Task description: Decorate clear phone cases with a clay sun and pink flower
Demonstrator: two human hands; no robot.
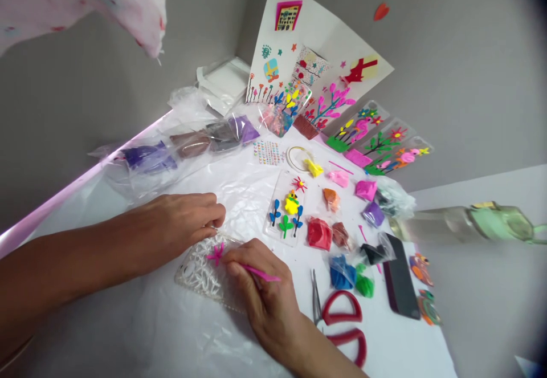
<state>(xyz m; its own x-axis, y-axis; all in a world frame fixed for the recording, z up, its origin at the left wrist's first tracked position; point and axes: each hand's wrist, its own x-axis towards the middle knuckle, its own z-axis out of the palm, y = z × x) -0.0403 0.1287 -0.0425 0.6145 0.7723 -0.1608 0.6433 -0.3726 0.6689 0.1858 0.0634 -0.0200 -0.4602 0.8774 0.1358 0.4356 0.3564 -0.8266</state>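
A clear phone case [196, 275] with a beaded edge lies on the white sheet, part of it covered with thin white strips. A small pink clay flower shape [216, 253] sits on those strips. My left hand [188, 221] has its fingers curled together at the upper edge of the case, steadying it; the fingertips are partly hidden. In my right hand [269, 287], a slim pink modelling tool [260, 273] is gripped like a pen over the case. The tool's working tip is hidden by the fingers, close to the pink flower.
Beyond lies another clear case [277, 195] with clay figures. Wrapped clay lumps [319, 233], red-handled scissors [342, 309] and a dark phone [401, 278] are on the right. A bottle [453, 224], decorated cases [380, 133], a drawn card [316, 36] and bagged clay [190, 141] stand around.
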